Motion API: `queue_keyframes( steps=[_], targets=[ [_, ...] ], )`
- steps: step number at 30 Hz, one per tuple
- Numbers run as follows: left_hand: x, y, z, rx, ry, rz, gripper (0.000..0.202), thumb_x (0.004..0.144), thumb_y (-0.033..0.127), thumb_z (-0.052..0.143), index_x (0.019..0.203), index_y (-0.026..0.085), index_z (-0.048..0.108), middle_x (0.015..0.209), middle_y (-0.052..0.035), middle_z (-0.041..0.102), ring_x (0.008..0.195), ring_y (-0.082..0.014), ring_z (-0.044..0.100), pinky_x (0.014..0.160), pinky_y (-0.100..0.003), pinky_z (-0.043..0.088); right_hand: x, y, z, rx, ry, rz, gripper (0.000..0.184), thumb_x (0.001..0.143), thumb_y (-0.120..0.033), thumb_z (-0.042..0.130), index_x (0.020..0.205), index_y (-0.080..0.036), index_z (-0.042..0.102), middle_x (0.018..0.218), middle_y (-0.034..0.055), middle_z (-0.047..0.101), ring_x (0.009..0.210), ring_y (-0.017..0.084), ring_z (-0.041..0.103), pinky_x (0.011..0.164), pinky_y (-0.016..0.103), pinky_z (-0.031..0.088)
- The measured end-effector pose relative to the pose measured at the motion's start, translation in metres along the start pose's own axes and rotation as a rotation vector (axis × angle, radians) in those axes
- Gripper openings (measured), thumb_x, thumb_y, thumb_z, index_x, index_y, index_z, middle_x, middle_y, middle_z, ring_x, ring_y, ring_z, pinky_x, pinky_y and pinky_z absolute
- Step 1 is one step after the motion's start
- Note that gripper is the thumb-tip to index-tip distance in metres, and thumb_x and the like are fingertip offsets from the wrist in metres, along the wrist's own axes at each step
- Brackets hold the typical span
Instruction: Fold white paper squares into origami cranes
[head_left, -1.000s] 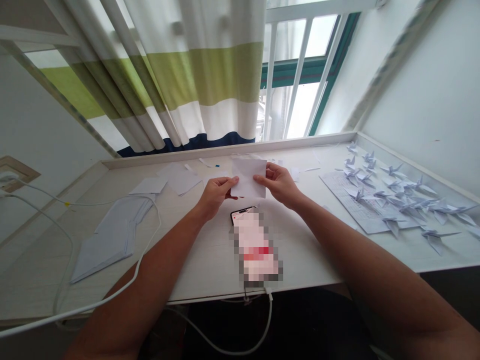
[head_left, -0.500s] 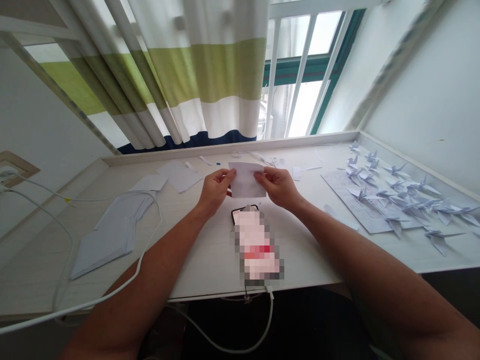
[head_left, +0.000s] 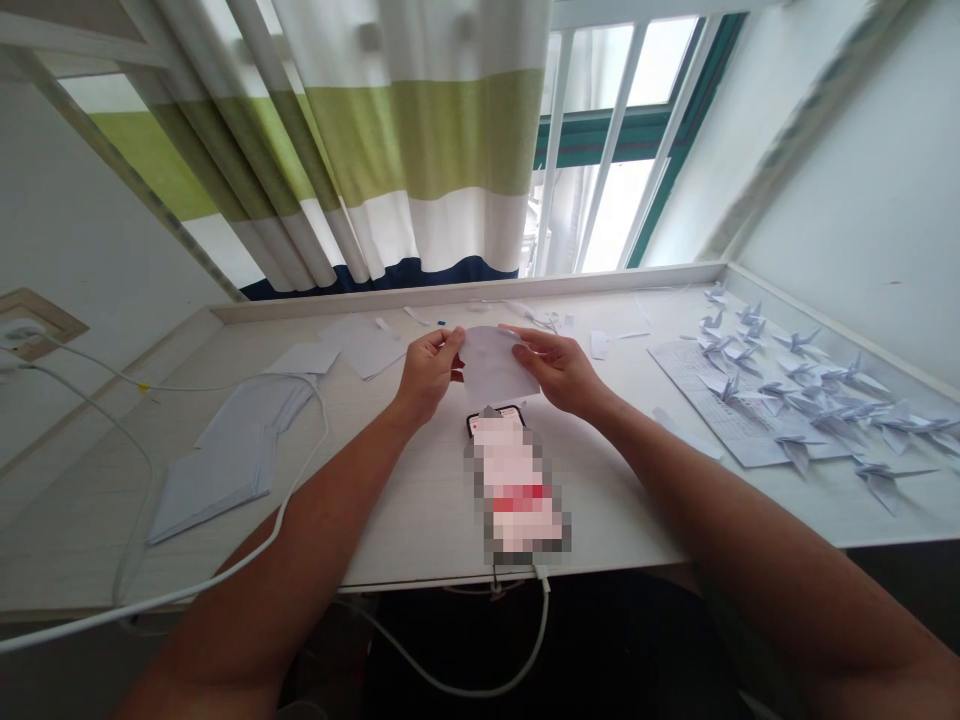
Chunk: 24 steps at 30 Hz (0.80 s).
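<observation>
Left hand and right hand, fingers half closed, pinch opposite edges of a bowed white paper sheet above a black smartphone on a white wooden counter, pale folded paper cranes to the right

**Bright window daylight, soft shadows, bent edges**

Strong daylight comes through the far window, burning out to white between its bars, while the striped curtain beside it glows softly. The white desk is evenly lit, with only faint shadows, and the sheet of paper looks pale and slightly soft-edged. The wide lens bends the scene, tilting the right wall steeply. The paper cranes at right look slightly blurred, and a coarse pixelated patch hides detail near the desk's near edge.
</observation>
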<state>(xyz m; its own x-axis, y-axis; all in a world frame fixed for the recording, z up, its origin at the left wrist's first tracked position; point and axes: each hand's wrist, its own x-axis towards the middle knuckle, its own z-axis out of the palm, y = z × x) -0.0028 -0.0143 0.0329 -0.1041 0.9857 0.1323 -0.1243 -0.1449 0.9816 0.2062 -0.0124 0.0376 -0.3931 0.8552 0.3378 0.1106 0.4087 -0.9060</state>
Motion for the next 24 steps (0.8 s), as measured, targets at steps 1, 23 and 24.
queue_keyframes(
  steps=[1, 23, 24],
  targets=[
    [0.0003, -0.0008, -0.0004, 0.005, -0.004, 0.003, 0.050, 0.071, 0.063, 0.082, 0.074, 0.016, 0.066, 0.062, 0.0005, 0.062, 0.054, -0.0097, 0.055, 0.046, -0.019, 0.048, -0.0006, -0.0012, -0.0001, -0.030, -0.024, -0.009, 0.042, 0.100, -0.044, 0.057, 0.137, -0.025, 0.069, 0.110, 0.0077, 0.077, 0.085, 0.022, 0.071, 0.066, 0.035, 0.060],
    [-0.0043, 0.0011, 0.0018, 0.047, -0.075, 0.063, 0.048, 0.076, 0.064, 0.080, 0.078, 0.016, 0.076, 0.069, -0.0027, 0.067, 0.061, -0.0125, 0.060, 0.049, -0.021, 0.050, 0.0018, 0.0009, 0.0088, 0.351, -0.134, 0.160, 0.061, 0.077, -0.031, 0.087, 0.131, -0.020, 0.061, 0.081, -0.0007, 0.069, 0.073, 0.016, 0.067, 0.057, 0.027, 0.052],
    [-0.0046, 0.0016, 0.0020, 0.052, -0.082, 0.067, 0.048, 0.076, 0.064, 0.079, 0.079, 0.016, 0.077, 0.069, -0.0030, 0.067, 0.061, -0.0128, 0.060, 0.050, -0.021, 0.050, 0.0018, 0.0008, 0.0091, 0.363, -0.141, 0.170, 0.061, 0.076, -0.030, 0.087, 0.130, -0.020, 0.062, 0.080, -0.0012, 0.069, 0.073, 0.016, 0.067, 0.058, 0.028, 0.052]
  ],
)
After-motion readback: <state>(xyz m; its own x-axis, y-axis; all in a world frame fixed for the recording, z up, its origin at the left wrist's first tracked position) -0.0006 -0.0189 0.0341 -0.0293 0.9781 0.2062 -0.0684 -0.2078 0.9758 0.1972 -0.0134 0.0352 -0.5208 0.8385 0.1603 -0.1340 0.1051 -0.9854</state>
